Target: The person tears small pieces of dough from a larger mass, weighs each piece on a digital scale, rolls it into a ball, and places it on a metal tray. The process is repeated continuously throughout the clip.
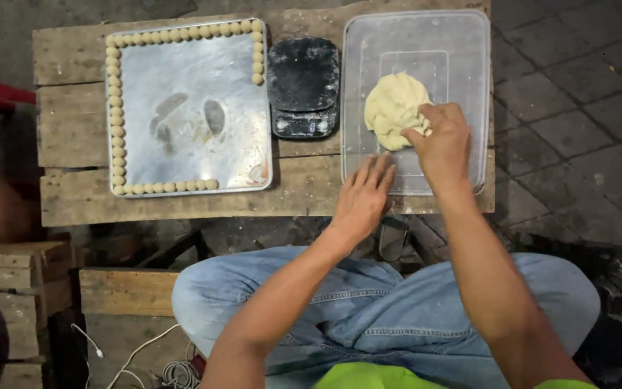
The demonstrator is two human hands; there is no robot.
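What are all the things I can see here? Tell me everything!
dough lump: one, pale yellow, inside the clear tub
clear tub: one, see-through plastic, right on the wooden table
metal tray: one, silver, left on the table
dough balls: many, pale yellow, lining the tray's edges
kitchen scale: one, black, between tray and tub
wooden table: one, brown
left hand: flat on the tub's near edge
right hand: pinching the dough lump
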